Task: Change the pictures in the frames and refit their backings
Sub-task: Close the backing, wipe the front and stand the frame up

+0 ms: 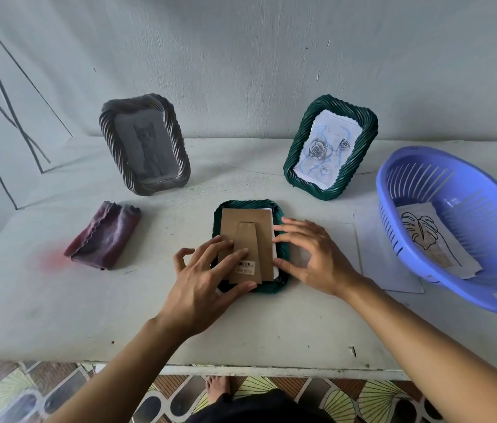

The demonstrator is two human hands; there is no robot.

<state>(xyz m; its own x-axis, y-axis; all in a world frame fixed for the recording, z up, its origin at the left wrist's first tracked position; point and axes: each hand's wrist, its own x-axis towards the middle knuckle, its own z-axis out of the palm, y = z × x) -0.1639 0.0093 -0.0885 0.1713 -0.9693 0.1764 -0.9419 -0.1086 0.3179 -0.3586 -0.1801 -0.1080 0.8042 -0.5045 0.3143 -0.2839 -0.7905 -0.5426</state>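
Note:
A green twisted-rim frame [280,219] lies face down in the middle of the table. A brown cardboard backing [248,232] with a fold-out stand rests in it, and a white picture edge [275,254] shows along the right side. My left hand [207,276] presses straight fingers on the backing's lower left. My right hand [311,254] touches the backing's right edge with its fingertips. A grey frame [145,145] with a cat picture stands at the back left. Another green frame [329,146] with a rose drawing stands at the back right.
A blue plastic basket [460,190] at the right holds a leaf drawing [433,242] and rests partly on a white sheet [378,257]. A purple-red cloth [103,236] lies at the left. The wall runs close behind the table; the table's front edge [241,369] is near me.

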